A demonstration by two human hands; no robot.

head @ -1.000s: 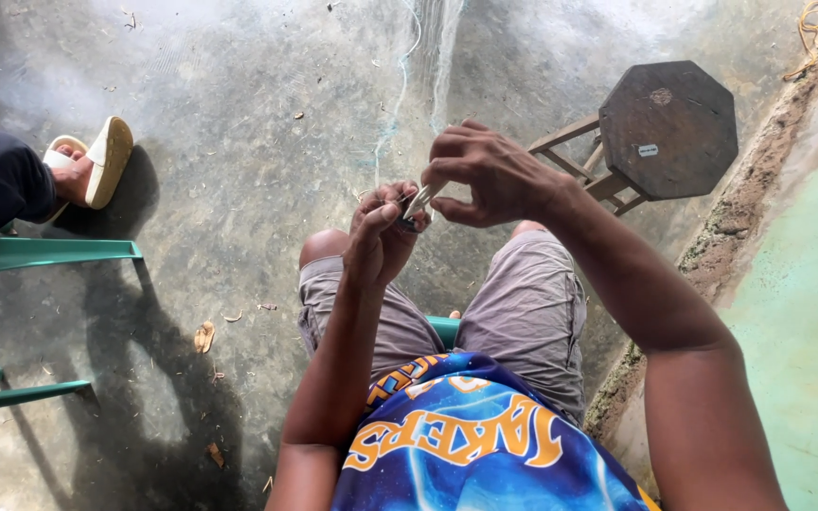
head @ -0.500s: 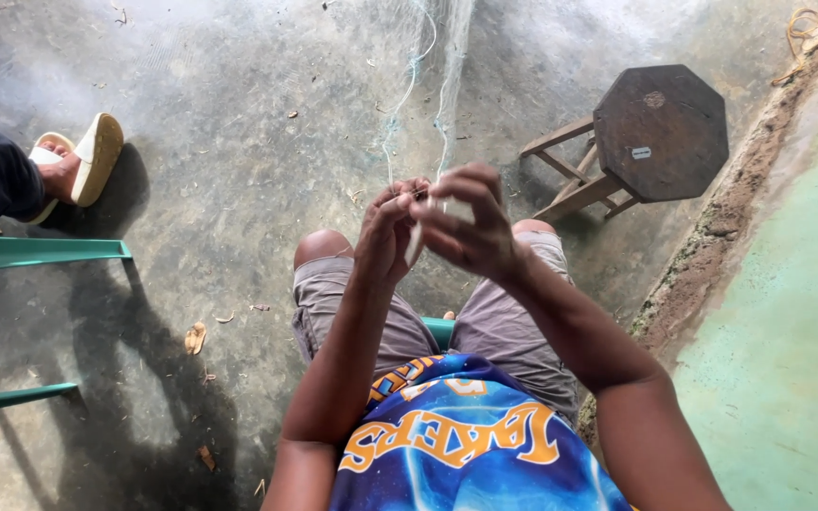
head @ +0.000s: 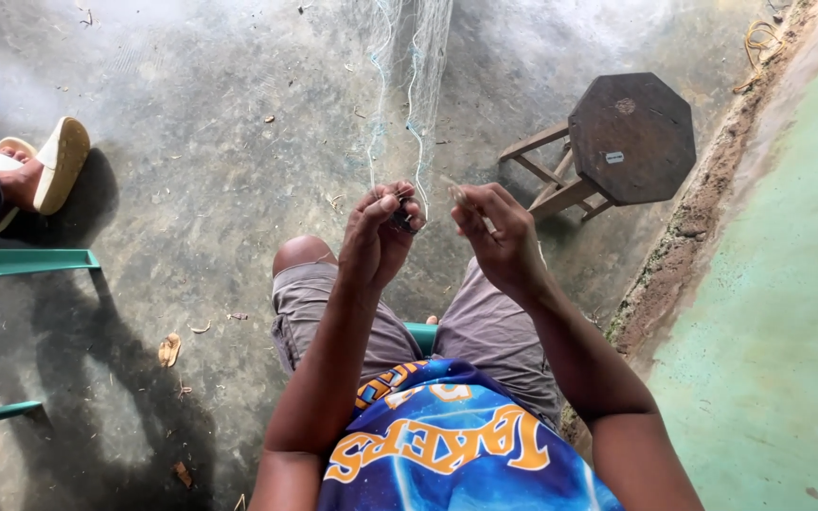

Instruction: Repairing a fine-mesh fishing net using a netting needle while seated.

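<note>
Left hand [head: 379, 232]: raised over the knees; fingers pinched narrow on a small dark object, kind unclear, and on the net's lower edge
Right hand [head: 496, 237]: just beside the left, apart from it; fingers closed on a thin pale sliver-like tool [head: 458, 196] whose tip points up-left toward the net
Fishing net [head: 409, 85]: fine pale mesh with blue-green strands; runs from the top edge of view down to the left hand; lower end gathered at the fingertips
Stool [head: 631, 137]: dark octagonal wooden seat, right of the hands, well apart; stands near the rough strip where floor meets the green wall [head: 788, 312]
Green chair [head: 21, 262]: at the left edge, only partly in view
Another person's foot in a pale sandal [head: 44, 170]: far left
Floor [head: 210, 189]: grey concrete, scattered dry leaves; open between the knees and the chair
</note>
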